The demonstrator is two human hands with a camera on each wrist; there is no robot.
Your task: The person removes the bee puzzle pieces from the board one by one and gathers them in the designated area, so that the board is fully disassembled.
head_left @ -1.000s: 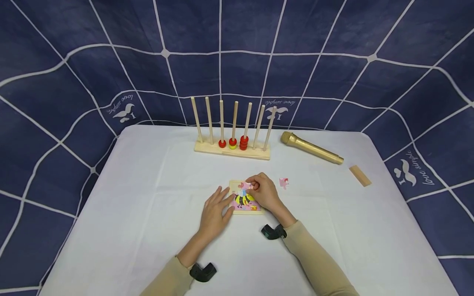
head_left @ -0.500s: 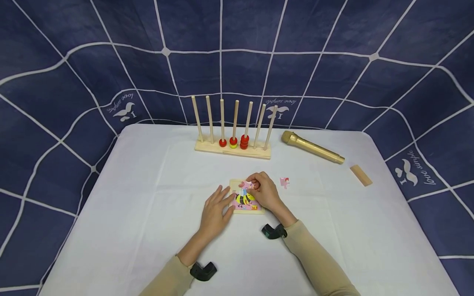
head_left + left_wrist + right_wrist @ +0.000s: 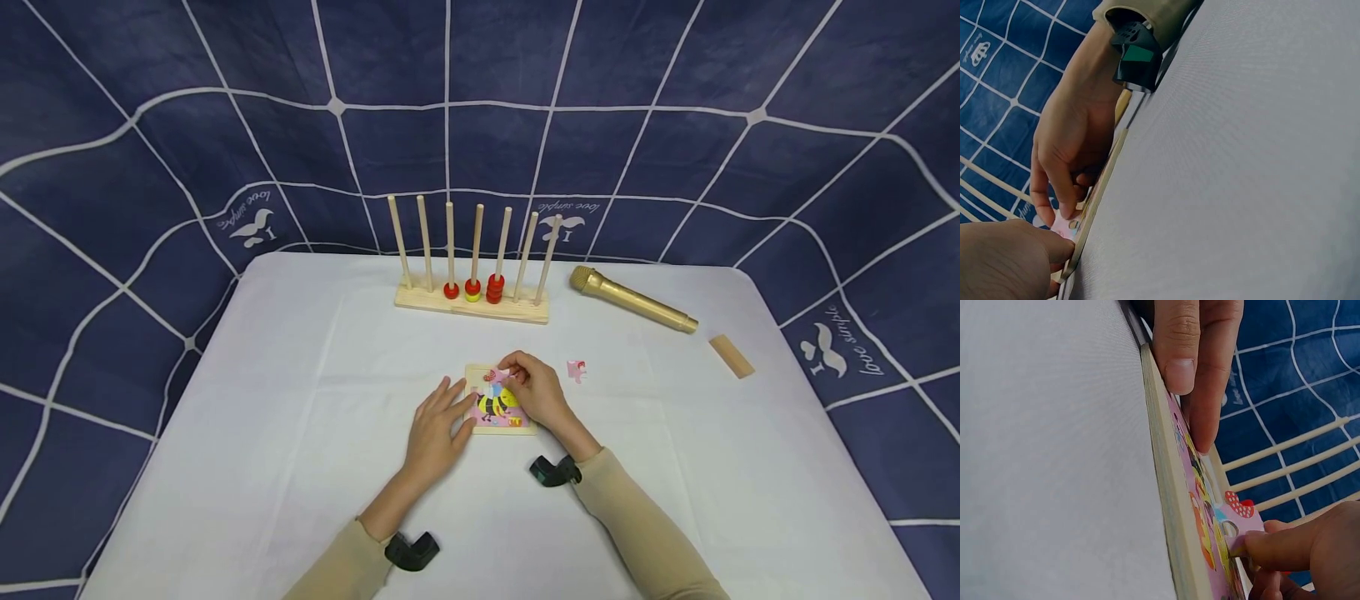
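A jigsaw puzzle with a bee picture lies in a light wooden tray (image 3: pixel 498 431) on the table, in front of me. My left hand (image 3: pixel 435 429) rests at the tray's left side, fingers spread and fairly straight, with fingertips touching its edge. Over the upper right of the tray, my right hand (image 3: pixel 537 390) pinches a pink puzzle piece (image 3: pixel 1246 520) between thumb and fingers. The right wrist view shows this piece, with its red dotted bow, tilted up from the picture. A loose pink puzzle piece (image 3: pixel 576 370) lies to the right of the right hand.
Behind the tray stands a wooden peg rack (image 3: pixel 472 308) with several upright rods and a few red and yellow beads. A gold microphone (image 3: pixel 633 300) lies at the back right, and a small brown wooden strip (image 3: pixel 731 356) is farther right. A blue cloth hangs behind.
My right thumb and fingers have shifted slightly at the tray's upper right, and the pinched piece has changed its tilt a little. The left hand has stayed in place.
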